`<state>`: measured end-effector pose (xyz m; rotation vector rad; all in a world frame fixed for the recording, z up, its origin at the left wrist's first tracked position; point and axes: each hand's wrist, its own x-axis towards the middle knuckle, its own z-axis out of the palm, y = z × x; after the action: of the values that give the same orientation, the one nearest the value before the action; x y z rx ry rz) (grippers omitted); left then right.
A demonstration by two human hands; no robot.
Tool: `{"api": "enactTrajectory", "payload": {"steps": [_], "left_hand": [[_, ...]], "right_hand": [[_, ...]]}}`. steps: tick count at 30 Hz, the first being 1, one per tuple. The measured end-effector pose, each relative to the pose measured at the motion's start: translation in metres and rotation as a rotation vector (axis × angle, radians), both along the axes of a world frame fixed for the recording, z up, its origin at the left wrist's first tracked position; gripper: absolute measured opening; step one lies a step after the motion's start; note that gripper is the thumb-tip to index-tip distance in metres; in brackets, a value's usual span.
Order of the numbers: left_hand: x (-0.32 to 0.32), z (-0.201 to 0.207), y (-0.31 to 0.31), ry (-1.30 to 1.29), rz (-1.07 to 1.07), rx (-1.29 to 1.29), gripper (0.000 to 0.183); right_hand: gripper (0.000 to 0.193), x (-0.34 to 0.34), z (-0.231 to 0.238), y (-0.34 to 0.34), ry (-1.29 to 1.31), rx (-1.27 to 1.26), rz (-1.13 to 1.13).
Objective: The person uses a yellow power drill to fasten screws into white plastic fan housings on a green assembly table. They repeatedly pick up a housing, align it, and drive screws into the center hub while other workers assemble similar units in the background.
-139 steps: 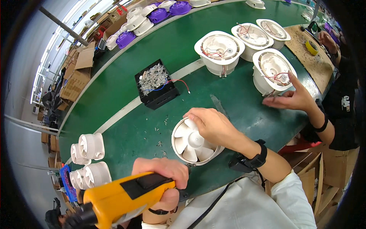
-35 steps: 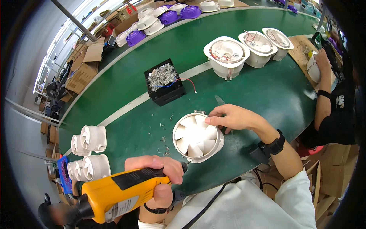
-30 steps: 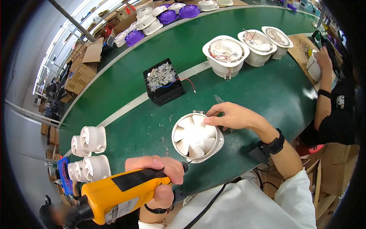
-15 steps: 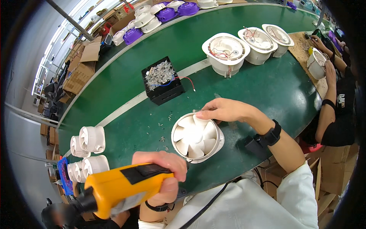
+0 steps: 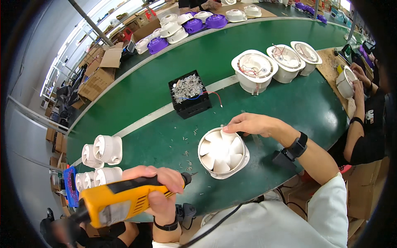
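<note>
My left hand point(image 5: 165, 206) is wrapped round a yellow and black electric screwdriver point(image 5: 124, 202). Its thin bit point(image 5: 194, 173) points right, a short way from the lower left side of a white round fan housing point(image 5: 243, 163). The housing sits on the green table with its pale fan blades point(image 5: 223, 151) facing up. At the far side of its rim, my right hand point(image 5: 252, 124) grips it, thumb on top and the other fingers partly hidden behind. A small bit of metal shows by the thumb, too small to name.
A black box point(image 5: 192, 108) full of screws point(image 5: 187, 88) stands beyond the housing, with a red wire over its side. Loose screws point(image 5: 186, 153) lie nearby. Several fan housings point(image 5: 108, 149) stand left, and larger white housings point(image 5: 254, 82) back right. A co-worker's hands point(image 5: 359, 87) are at far right.
The screwdriver has drawn back left from the fan housing, so its bit now shows apart from it. My right hand keeps its hold on the rim. The whole view has shifted slightly.
</note>
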<state>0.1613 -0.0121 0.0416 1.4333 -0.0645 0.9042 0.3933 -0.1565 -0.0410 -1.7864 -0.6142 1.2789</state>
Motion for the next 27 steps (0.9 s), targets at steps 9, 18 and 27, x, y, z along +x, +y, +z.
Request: {"api": "enactTrajectory", "payload": {"steps": [9, 18, 27], "left_hand": [[-0.007, -0.027, 0.011, -0.063, 0.038, -0.074, 0.047], [-0.024, -0.014, 0.033, -0.177, 0.229, -0.017, 0.045], [-0.029, -0.013, 0.043, -0.247, 0.212, -0.013, 0.041]], "right_hand": [[0.069, -0.019, -0.001, -0.006, 0.075, -0.002, -0.186], [0.066, -0.065, 0.057, -0.006, -1.323, 0.375, -0.228], [0.068, -0.069, 0.026, -0.01, -1.434, 0.519, -0.023]]}}
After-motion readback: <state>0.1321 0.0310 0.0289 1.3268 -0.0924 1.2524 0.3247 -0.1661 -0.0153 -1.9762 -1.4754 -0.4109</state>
